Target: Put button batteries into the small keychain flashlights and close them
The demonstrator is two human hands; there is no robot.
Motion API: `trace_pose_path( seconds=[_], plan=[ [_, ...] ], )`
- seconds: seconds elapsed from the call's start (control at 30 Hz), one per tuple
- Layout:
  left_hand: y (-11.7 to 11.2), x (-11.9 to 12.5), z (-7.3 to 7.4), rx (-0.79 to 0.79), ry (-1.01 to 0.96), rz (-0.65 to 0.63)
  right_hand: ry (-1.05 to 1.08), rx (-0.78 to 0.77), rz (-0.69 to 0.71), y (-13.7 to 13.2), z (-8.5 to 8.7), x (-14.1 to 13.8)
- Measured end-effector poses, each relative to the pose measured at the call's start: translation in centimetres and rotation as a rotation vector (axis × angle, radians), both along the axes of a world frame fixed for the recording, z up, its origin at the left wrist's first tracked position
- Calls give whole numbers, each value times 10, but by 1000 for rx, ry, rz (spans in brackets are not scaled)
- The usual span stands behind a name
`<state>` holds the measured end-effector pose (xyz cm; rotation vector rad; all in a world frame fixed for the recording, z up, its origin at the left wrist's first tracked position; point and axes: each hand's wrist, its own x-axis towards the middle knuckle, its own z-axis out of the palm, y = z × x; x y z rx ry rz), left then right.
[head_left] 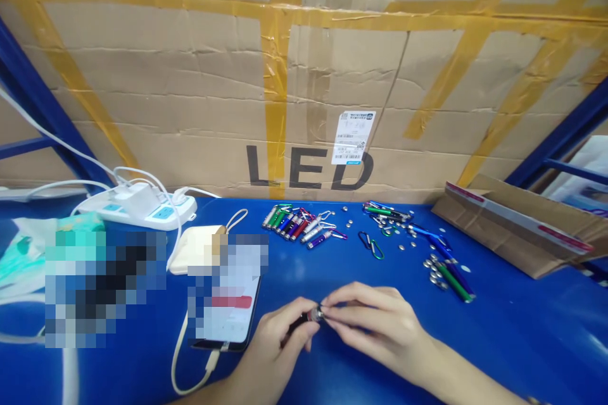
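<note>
Near the front middle of the blue table, my left hand [289, 332] is closed around a dark mini flashlight [313, 314] with a silvery end that points right. My right hand [375, 323] pinches at that silvery end with thumb and fingers together. Whether a smaller part sits between those fingertips is hidden. Beyond the hands lies a row of mini flashlights [291, 224] in several colours, some with carabiner clips. To the right, small round silver button cells [433, 272] lie beside green and blue tubes [453, 281]. Two loose carabiners [371, 245] rest between these groups.
A phone [228, 310] with a charging cable lies left of my left hand. Behind it are a cream power bank [197, 249] and a white power strip [166, 215]. An open cardboard box [513, 228] stands right; a large taped carton [190, 88] walls the back.
</note>
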<state>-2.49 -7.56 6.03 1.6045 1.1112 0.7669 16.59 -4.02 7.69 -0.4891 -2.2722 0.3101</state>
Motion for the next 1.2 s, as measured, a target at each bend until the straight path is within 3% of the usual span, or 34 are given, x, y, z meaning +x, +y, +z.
trace_pose_path(
  seconds=[0.4,0.7,0.8,0.93,1.07,1.2],
  plan=[
    [4,-3,-8,42,34,-59,-18,2,-7,-3,3,0],
    [4,-1,-6,43,25,1,-304,-155,-112,-3,5,6],
    [4,-1,-7,55,21,4,-349,-99,-104,-3,6,5],
    [4,-2,-10,88,-5,-8,-225,130,-76,-1,8,5],
    [2,-1,-8,15,-23,53,-69,311,-251,12,13,17],
    [1,-1,-4,-64,-17,52,-95,224,-620,35,19,42]
  ],
)
